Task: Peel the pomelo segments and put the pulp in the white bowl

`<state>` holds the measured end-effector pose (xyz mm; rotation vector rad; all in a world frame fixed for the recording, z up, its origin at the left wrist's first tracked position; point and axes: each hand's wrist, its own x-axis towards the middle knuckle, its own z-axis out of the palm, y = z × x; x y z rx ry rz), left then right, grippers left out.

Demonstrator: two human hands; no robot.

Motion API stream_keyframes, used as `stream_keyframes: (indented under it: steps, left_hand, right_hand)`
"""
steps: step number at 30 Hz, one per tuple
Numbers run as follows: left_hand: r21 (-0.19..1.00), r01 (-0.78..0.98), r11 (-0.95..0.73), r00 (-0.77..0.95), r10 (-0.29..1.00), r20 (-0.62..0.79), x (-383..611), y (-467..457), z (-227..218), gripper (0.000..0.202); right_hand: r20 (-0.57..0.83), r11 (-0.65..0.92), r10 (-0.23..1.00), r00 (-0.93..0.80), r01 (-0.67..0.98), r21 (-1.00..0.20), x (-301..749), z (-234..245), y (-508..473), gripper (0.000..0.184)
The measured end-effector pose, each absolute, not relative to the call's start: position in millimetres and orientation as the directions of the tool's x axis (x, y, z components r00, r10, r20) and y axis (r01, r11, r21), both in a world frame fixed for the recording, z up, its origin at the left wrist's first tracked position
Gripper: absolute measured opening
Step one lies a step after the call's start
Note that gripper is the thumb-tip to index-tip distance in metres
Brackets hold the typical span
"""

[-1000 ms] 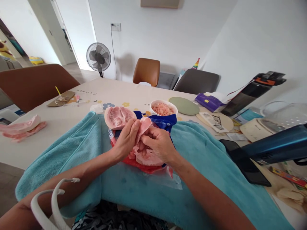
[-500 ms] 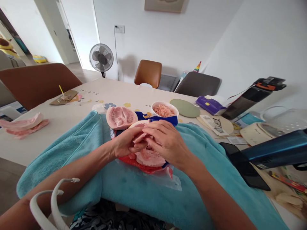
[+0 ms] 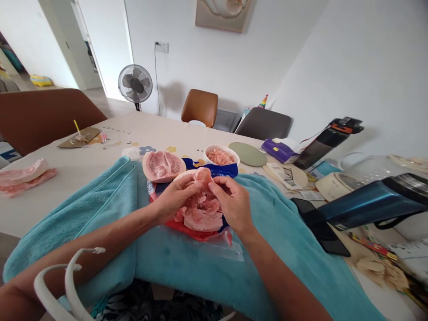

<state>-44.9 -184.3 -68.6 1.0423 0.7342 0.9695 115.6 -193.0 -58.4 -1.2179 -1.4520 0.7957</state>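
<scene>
Bright, soft light surrounds me; beside the electric fan (image 3: 135, 84), a faint shadow (image 3: 171, 95) smudges the white wall (image 3: 267, 49); the blue bottle (image 3: 371, 203) gleams, stretched near the edge.

Fruit segment (image 3: 202, 174) pink; towel (image 3: 163, 267) turquoise; bag (image 3: 197, 234) red, blue; tablecloth (image 3: 160, 128) cream, flower-patterned.

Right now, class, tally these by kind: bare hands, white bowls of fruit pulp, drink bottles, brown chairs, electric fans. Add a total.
Bare hands: 2 (left hand, right hand)
Round white bowl of pink fruit pulp: 1
Drink bottles: 2 (black bottle with orange band, metallic blue bottle)
Brown chairs: 2 (left chair, far chair)
Round-caged electric fan: 1
Total: 8
</scene>
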Motion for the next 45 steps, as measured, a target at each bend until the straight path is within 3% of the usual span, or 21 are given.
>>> stream_keyframes:
  steps: [3,7,14,21,35,40,45]
  left_hand:
    - [0.975,-0.216,0.047,0.402,0.915,0.045,-47.8,-178.0,-66.6,0.027]
    - [0.999,-0.045,-0.021,0.486,0.873,0.040,-54.7,-164.2,-55.3,0.033]
    - [0.985,0.024,-0.173,0.638,0.761,0.118,-58.0,-142.0,-43.9,0.031]
    - [0.950,0.151,-0.275,0.642,0.758,0.117,-64.8,-128.8,-51.7,0.029]
    - [0.926,0.185,-0.330,0.675,0.727,0.125,-62.9,-132.2,-50.5,0.025]
    - [0.988,0.112,-0.111,0.725,0.689,-0.005,-62.0,-137.3,-51.0,0.029]
    - [0.993,0.049,-0.107,0.691,0.722,0.044,-64.3,-140.6,-45.2,0.029]
  right_hand:
    - [0.263,0.243,0.964,0.050,0.244,-0.939,116.0,-59.1,-193.7,0.020]
    - [0.280,0.257,0.958,0.066,0.237,-0.937,116.7,-58.1,-192.0,0.019]
    - [0.334,0.293,0.934,0.129,0.263,-0.919,114.1,-54.2,-186.9,0.023]
    - [0.299,0.262,0.950,0.088,0.292,-0.920,114.0,-52.5,-184.9,0.017]
    - [0.285,0.224,0.933,0.218,0.266,-0.938,103.2,-63.2,-184.2,0.013]
    - [0.216,0.191,0.947,0.236,0.124,-0.974,100.2,-60.6,-185.8,0.012]
    - [0.184,0.189,0.976,0.117,-0.029,-0.982,107.7,-54.6,-187.6,0.008]
